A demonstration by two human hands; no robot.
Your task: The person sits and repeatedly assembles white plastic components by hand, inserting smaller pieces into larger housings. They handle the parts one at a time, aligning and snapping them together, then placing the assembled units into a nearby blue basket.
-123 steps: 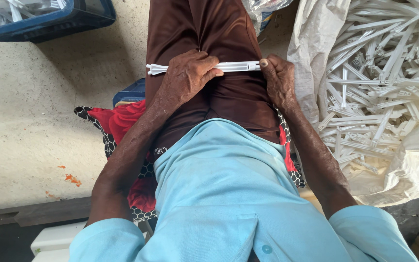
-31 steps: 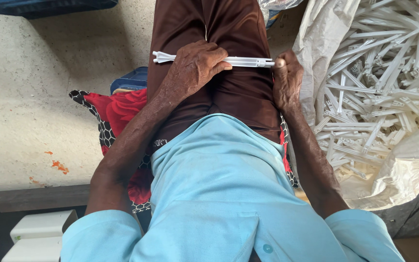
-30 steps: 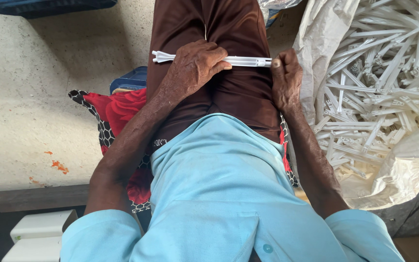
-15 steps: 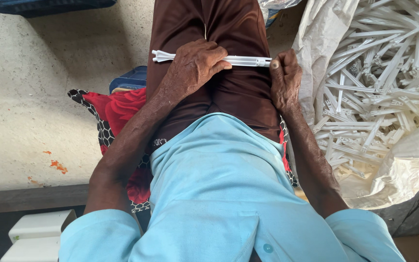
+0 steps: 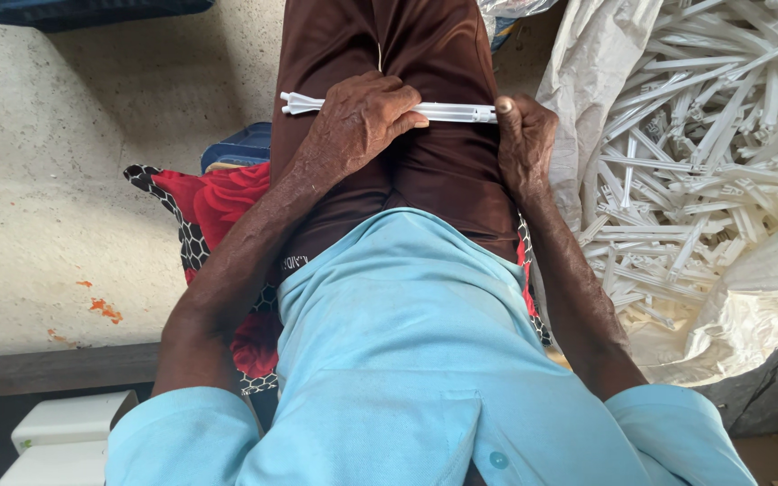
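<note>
Left hand, right hand grip slim white plastic strip.

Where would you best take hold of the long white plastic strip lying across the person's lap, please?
Probably at its forked left end, coming from the left side: the strip lies crosswise, the left hand covers its middle and the right hand its other end.

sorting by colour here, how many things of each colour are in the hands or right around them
White: 2 - plastic strip, sack of strips
Red: 1 - cushion
Blue: 1 - box
Total: 4
The left hand and right hand hold the strip.
</note>
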